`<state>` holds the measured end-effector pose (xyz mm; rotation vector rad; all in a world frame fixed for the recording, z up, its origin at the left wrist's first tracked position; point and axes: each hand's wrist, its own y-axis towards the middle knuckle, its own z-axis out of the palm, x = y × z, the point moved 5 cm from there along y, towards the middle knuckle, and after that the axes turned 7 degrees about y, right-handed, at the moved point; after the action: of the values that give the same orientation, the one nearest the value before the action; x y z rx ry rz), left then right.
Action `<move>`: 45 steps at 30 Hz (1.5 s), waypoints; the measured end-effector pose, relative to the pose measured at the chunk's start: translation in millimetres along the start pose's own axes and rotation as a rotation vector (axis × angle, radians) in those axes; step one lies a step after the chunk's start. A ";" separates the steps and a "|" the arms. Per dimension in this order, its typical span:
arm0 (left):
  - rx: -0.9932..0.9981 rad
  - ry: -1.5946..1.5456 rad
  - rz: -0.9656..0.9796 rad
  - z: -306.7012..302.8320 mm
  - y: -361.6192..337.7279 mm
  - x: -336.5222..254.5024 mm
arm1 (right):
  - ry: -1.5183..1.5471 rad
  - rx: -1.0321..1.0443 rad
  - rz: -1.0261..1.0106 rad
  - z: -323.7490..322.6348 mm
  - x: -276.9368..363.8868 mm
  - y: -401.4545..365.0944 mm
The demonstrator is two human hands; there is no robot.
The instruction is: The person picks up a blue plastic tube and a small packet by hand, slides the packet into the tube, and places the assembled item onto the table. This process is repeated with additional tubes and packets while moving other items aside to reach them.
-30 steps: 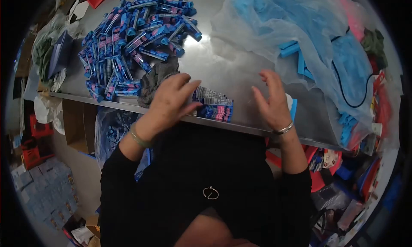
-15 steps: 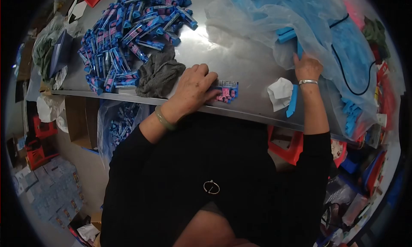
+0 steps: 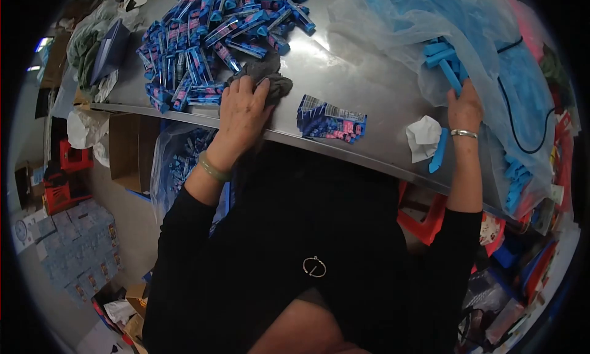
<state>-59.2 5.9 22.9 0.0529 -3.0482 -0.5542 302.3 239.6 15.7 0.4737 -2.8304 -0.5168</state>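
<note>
My left hand [image 3: 243, 111] rests on a crumpled dark grey cloth [image 3: 276, 77], its fingers slightly apart and pressing on it. To its right, a fanned stack of printed blue-and-pink wrapper cards [image 3: 332, 120] lies near the table's front edge. My right hand [image 3: 465, 111] is at the mouth of a clear plastic bag, its fingers closed on the near end of a light-blue strip [image 3: 452, 77]. More blue strips [image 3: 437, 51] lie just beyond it. Nearer me are a crumpled white paper [image 3: 424, 137] and a single blue strip with a pointed end [image 3: 439, 151].
A large pile of blue-and-pink packaged sticks [image 3: 215, 31] covers the metal table's [image 3: 344, 65] left side. The clear bag [image 3: 393, 22] of blue pieces spreads over its right. Below the edge are an open cardboard box [image 3: 126, 151], a bag of blue pieces [image 3: 178, 160] and a red stool [image 3: 424, 222].
My left hand has left the wrapper cards and moved left onto the grey cloth. The cards now lie uncovered. My right hand stays by the bag, and the view has shifted.
</note>
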 end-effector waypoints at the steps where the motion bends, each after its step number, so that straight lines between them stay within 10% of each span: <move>1: -0.010 -0.020 0.016 8.2 -0.3 5.6 | 0.097 0.023 0.034 -4.5 2.6 -1.5; 8: -0.108 -0.117 0.051 -18.0 18.8 -21.2 | 0.551 -0.017 0.058 -40.9 36.6 -36.1; 13: 0.016 -0.561 0.196 12.2 31.8 -81.0 | 1.267 0.358 0.300 -40.5 70.4 -65.9; 21: 0.244 -0.849 0.114 45.3 39.3 -87.0 | 1.458 0.408 0.289 -44.5 92.3 -86.5; 45: 0.129 -0.915 0.222 18.3 42.0 -75.3 | 1.632 0.540 0.380 -20.1 102.6 -40.3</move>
<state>14.0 54.7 17.9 -0.7214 -3.8646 -0.4443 224.1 161.8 35.4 0.2073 -1.3157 0.5458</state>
